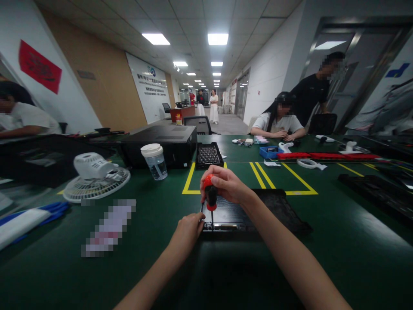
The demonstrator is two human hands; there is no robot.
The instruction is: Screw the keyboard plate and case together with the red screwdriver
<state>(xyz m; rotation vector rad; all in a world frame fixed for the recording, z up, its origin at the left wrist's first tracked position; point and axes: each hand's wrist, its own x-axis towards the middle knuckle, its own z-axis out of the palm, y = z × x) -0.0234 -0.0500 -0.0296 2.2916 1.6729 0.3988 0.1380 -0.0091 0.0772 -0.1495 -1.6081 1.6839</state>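
Red-and-black, the screwdriver (211,196) is gripped in my right hand (228,184), shaft pointing down at the near edge of a black panel (277,209) on the green surface (97,280). My left hand (187,230) is at the panel's near left corner; whether gripping, I cannot tell.

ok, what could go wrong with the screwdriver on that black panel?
1. The screwdriver, gripped in the right hand, points down right beside the fingertips of the left hand; a slip could jab them.
2. The panel lies on the table with the left hand only at its near left corner, so it might swivel under twisting force.
3. A slipping tip could scratch the panel.
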